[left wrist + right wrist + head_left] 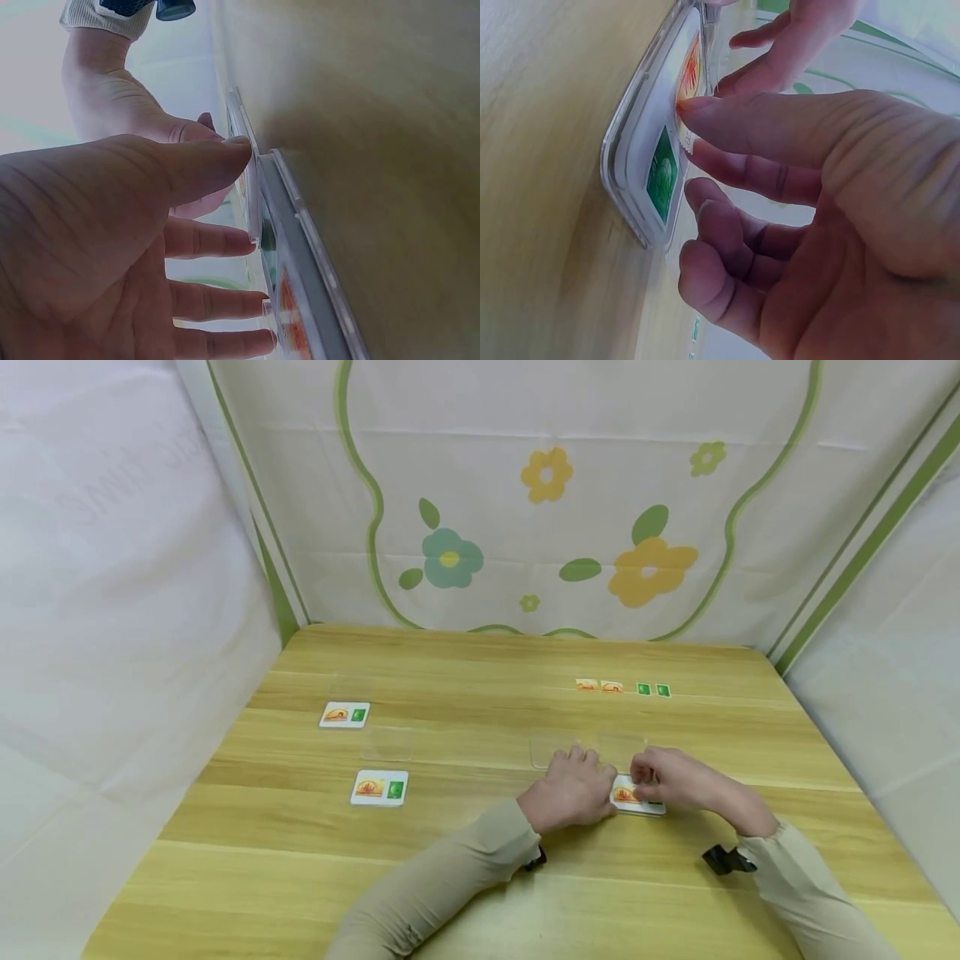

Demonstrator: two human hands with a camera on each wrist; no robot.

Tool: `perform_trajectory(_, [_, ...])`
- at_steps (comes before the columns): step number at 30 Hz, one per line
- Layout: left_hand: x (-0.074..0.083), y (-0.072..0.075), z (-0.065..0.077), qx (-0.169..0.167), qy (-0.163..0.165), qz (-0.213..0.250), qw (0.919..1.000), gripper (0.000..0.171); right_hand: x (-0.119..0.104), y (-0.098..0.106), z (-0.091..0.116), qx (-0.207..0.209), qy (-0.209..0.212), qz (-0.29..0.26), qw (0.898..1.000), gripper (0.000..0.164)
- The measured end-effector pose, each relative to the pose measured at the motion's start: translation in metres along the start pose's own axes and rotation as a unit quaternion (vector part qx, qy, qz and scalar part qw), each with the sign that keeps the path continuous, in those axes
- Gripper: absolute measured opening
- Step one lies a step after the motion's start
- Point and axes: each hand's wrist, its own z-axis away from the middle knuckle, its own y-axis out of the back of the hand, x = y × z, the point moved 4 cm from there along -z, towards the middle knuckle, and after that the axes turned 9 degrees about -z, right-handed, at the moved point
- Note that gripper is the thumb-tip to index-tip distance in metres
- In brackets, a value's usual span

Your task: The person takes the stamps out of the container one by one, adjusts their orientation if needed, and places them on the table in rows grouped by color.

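Note:
In the head view a clear case with a white card point(647, 807) lies on the table's right half. An orange-pictured stamp point(692, 71) and a green stamp point(662, 176) show on the card in the right wrist view. My right hand point(670, 777) pinches the orange stamp by its perforated edge between thumb and index finger; its other fingers are curled. My left hand point(573, 789) holds the left end of the case, the thumb point(225, 154) at the near edge. In the left wrist view the fingers extend toward clear plastic, and part of the case is hidden behind the thumb.
Two cased cards with orange and green stamps, a nearer one point(379, 788) and a farther one point(345, 714), lie at left. Two loose orange stamps point(611, 687) and two green stamps point(663, 690) lie at the back right. Clear plates point(551, 750) lie behind the hands.

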Motion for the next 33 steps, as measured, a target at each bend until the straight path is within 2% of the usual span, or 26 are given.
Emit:
perform_trajectory(7, [0.0016, -0.0019, -0.0005, -0.004, 0.002, -0.012, 0.9999, 0.048, 0.0016, -0.0011, -0.0002, -0.011, -0.01, -0.013, 1.0, 0.011])
perform_trajectory(33, [0.0006, -0.0013, -0.0021, 0.005, 0.001, -0.006, 1.0, 0.048, 0.0038, 0.0016, -0.0017, -0.011, 0.006, -0.031, 0.999, 0.014])
